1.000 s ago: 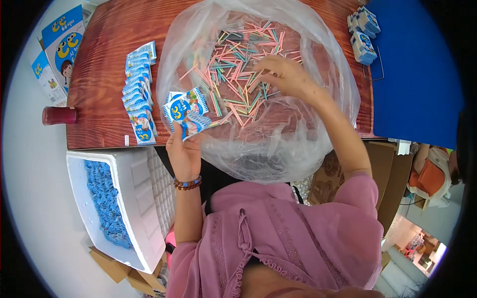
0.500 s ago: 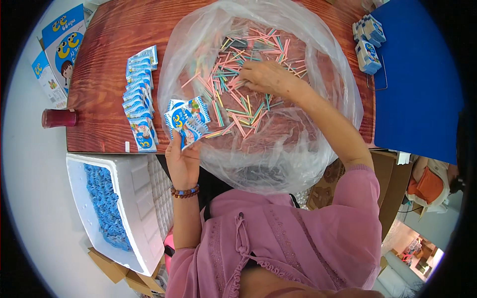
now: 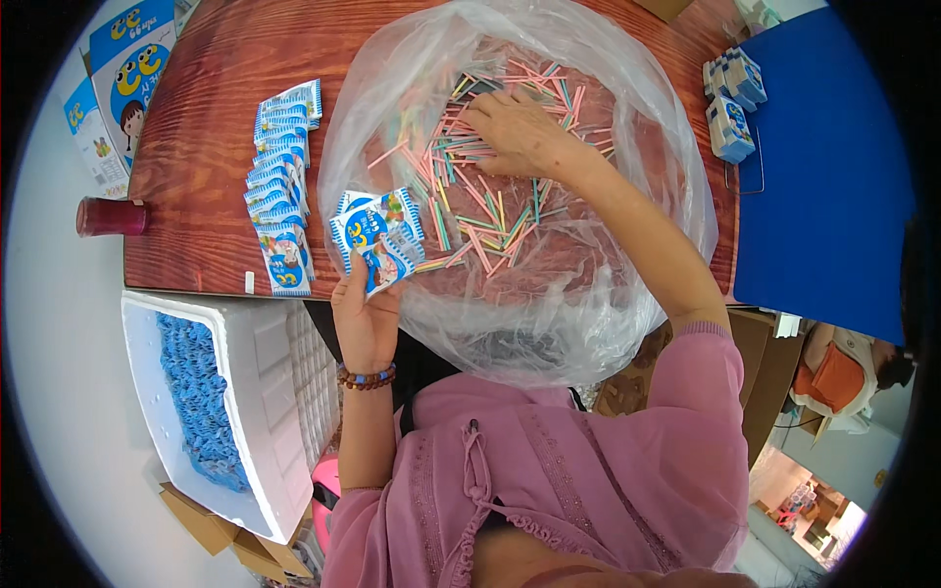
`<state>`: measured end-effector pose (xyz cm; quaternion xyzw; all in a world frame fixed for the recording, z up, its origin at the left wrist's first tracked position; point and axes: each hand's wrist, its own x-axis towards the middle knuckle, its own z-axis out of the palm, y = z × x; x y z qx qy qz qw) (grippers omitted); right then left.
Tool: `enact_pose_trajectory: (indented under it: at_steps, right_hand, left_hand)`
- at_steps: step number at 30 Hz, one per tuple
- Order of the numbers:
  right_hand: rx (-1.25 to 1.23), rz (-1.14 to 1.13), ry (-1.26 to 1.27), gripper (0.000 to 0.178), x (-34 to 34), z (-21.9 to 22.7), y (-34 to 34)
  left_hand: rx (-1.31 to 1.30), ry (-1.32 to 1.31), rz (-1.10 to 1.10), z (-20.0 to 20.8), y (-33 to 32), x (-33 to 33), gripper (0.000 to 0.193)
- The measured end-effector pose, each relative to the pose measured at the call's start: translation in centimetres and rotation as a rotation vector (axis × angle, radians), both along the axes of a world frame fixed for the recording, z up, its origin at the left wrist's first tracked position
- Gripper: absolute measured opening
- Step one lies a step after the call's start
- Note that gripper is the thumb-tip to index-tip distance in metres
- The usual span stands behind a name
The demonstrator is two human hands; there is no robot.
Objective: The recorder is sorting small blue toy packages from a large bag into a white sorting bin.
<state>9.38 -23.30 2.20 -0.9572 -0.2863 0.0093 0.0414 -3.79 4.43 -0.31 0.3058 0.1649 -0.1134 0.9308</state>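
A few small blue-and-white printed packets (image 3: 365, 227), overlapping like a fan, are pinched between the thumb and fingers of my left hand (image 3: 367, 312), over the bag's near left rim. My right hand (image 3: 524, 135) rests palm down among thin pink, green and yellow sticks (image 3: 487, 223), its fingers apart and partly bent over them. Anything under that palm is hidden. The sticks lie scattered inside a large clear plastic bag (image 3: 368, 113) spread open on the table.
Left of the bag, a row of similar packets (image 3: 284, 186) overlaps on the red wooden table (image 3: 196, 196). A red jar (image 3: 113, 217) stands at the left edge. Below sits a white foam box (image 3: 265, 363) of blue packets. Blue-and-white stacks (image 3: 730, 127) stand by a blue panel (image 3: 823, 176).
My right hand has shifted slightly up and its fingers have spread more over the sticks. My left hand still holds the packets. The whole view has moved a little.
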Motion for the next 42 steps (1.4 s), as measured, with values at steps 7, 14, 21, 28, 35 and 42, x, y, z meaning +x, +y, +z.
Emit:
enact_pose_trajectory:
  at_steps: [7,14,21,28,35,42]
  right_hand:
    - [-0.085,-0.036,-0.049,0.033,-0.1,-0.9,1.1]
    - [-0.071,-0.042,-0.185,0.025,-0.3,-2.7,1.4]
    - [0.424,-0.303,0.115,0.03,-0.4,-2.5,0.0]
    - [1.014,-0.431,0.329,0.033,-1.0,-4.6,0.0]
    - [0.72,-0.4,0.163,0.019,-0.5,-4.8,0.6]
    - [1.369,-0.399,0.311,0.019,-2.7,-2.5,2.0]
  left_hand:
    - [-0.028,-0.023,-0.012,-0.1,0.4,-0.1,0.029]
    - [-0.021,-0.022,-0.014,-0.3,0.6,-0.2,0.028]
    - [-0.042,-0.028,-0.011,0.1,0.4,-0.3,0.026]
    - [0.058,0.016,0.011,0.9,-0.3,-0.3,0.024]
    - [-0.028,-0.033,-0.015,0.0,0.3,-0.3,0.025]
    - [0.048,0.007,-0.005,0.7,0.1,-0.3,0.026]
